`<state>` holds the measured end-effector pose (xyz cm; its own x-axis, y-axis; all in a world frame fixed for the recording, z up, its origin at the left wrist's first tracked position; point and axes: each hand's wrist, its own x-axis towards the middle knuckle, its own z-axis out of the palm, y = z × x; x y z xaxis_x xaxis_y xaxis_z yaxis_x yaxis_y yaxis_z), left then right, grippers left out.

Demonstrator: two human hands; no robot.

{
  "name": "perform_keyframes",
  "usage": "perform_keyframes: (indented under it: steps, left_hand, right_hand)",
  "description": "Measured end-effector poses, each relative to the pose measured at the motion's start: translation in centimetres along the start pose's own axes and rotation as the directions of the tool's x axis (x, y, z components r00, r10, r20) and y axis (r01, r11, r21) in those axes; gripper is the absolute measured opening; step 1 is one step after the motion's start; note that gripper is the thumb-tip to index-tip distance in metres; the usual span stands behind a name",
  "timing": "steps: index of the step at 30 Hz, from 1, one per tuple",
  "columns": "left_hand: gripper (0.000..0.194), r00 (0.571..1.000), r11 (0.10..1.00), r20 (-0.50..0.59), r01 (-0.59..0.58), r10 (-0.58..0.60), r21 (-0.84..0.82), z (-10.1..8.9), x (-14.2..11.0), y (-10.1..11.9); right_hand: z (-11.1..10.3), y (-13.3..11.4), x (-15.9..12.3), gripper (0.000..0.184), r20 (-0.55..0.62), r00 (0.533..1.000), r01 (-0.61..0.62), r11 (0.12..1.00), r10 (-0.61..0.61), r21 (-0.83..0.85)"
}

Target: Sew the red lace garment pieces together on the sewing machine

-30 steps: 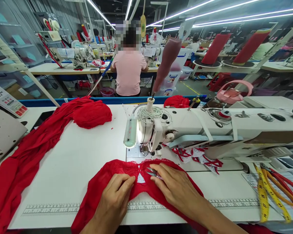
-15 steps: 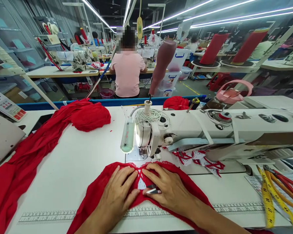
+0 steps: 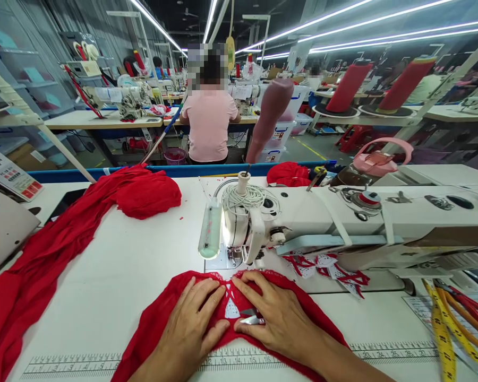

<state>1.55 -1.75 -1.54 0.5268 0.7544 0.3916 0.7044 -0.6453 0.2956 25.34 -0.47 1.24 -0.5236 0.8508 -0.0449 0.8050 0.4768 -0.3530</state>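
Red lace-edged fabric garment (image 3: 155, 313) spread on white tabletop (image 3: 103, 281), long axis left to right, directly under both hands; white dotted triangular inset (image 3: 231, 309) lies between them. Left hand (image 3: 193, 321) flat, fingers extended on cloth. Right hand (image 3: 276, 313) gripping small silver-and-dark metal snips (image 3: 253, 320), tips nearest inset. White sewing machine (image 3: 306, 207) just beyond.

Garment (image 3: 219, 310) before machine (image 3: 314, 212), cloth (image 3: 63, 244) left (on table (image 3: 123, 286))
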Motion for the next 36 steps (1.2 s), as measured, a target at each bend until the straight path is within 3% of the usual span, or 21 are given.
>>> perform_keyframes:
  steps: [12, 19, 29, 36]
  left_hand:
    - [0.066, 0.997, 0.992, 0.067, 0.028, -0.037, 0.126, 0.2, -0.6, -0.8]
    - [0.07, 0.992, 0.992, 0.118, 0.033, -0.048, 0.124, 0.0, -0.7, -1.1]
    - [0.07, 0.989, 0.992, 0.134, 0.047, -0.062, 0.113, -0.5, -0.3, -0.9]
    - [0.068, 0.989, 0.993, 0.137, 0.044, -0.058, 0.105, -0.3, -0.4, -1.0]
  right_hand:
    - [-1.3, 0.4, 0.3, 0.09, 0.182, 0.982, -0.065, 0.991, 0.044, 0.115]
    - [-0.9, 1.1, 0.3, 0.1, 0.185, 0.982, -0.047, 0.994, 0.028, 0.098]
    - [-1.5, 0.8, 0.7, 0.1, 0.27, 0.961, -0.079, 0.995, 0.059, 0.063]
    - [-1.7, 0.6, 0.6, 0.1, 0.261, 0.963, -0.092, 0.992, 0.067, 0.085]
